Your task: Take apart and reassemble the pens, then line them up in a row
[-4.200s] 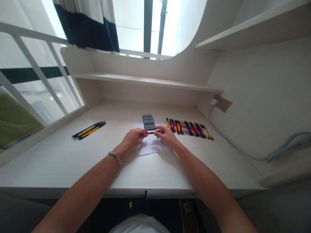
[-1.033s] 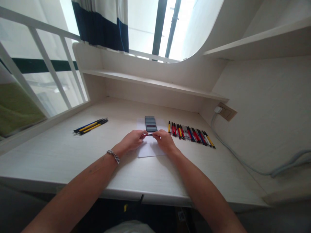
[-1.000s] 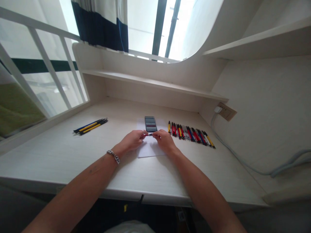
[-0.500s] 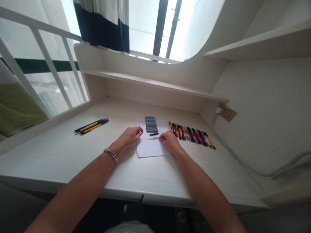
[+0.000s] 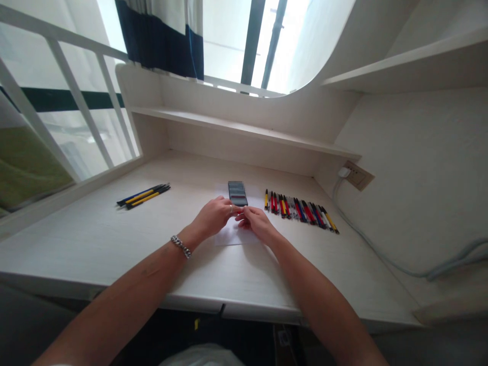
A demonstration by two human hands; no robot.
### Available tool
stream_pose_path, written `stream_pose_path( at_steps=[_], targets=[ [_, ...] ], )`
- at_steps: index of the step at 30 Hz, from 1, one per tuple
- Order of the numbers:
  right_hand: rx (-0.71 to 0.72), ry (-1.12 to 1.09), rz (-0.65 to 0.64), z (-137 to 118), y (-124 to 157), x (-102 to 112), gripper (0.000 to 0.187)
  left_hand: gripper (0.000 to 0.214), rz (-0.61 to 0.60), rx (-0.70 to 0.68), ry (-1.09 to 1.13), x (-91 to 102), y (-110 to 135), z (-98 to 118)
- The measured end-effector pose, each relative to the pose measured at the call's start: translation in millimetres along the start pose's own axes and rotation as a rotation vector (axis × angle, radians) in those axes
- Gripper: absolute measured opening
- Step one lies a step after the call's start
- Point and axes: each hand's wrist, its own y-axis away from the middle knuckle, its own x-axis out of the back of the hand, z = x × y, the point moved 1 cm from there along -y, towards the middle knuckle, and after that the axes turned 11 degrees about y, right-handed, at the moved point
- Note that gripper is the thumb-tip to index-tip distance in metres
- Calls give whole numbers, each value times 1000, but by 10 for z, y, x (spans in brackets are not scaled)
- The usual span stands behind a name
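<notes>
open: desk (image 5: 182, 209) between pen bundle (image 5: 147, 199) and left fingers (image 5: 234, 209) | blocked: phone (image 5: 238, 192) ahead, pen row (image 5: 308, 212) right of right fingers (image 5: 249, 210)

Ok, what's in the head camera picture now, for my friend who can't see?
A person's left hand and right hand meet over white paper, mostly hiding whatever they hold. A phone lies beyond, a row of pens to its right, more pens far left.
</notes>
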Motion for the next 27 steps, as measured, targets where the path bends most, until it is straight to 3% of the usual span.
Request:
stream_pose_path(
  at_steps=[3,7,10,12,18,21,24,27],
  targets=[
    [-74,-197,-103,-8,40,-52,26,21,9,-38,50,-21,-9,15],
    [-82,-241,-153,-12,40,-17,19,17,-4,-14,98,-62,10,-60],
    [-84,-201,-130,-5,12,43,7,17,0,52,129,-83,29,-127],
    [-90,-148,-77,4,-17,97,10,18,-1,120,141,-82,38,-166],
    [34,147,103,42,-67,305,16,24,-15,354,238,-65,53,-241],
    [94,401,166,71,-50,372,18,25,-35,398,280,-92,56,-252],
    [147,606,204,77,-39,375,8,26,-66,423,266,-120,53,-254],
    [275,819,195,64,-49,328,9,29,-96,421,236,-140,46,-246]
  ],
)
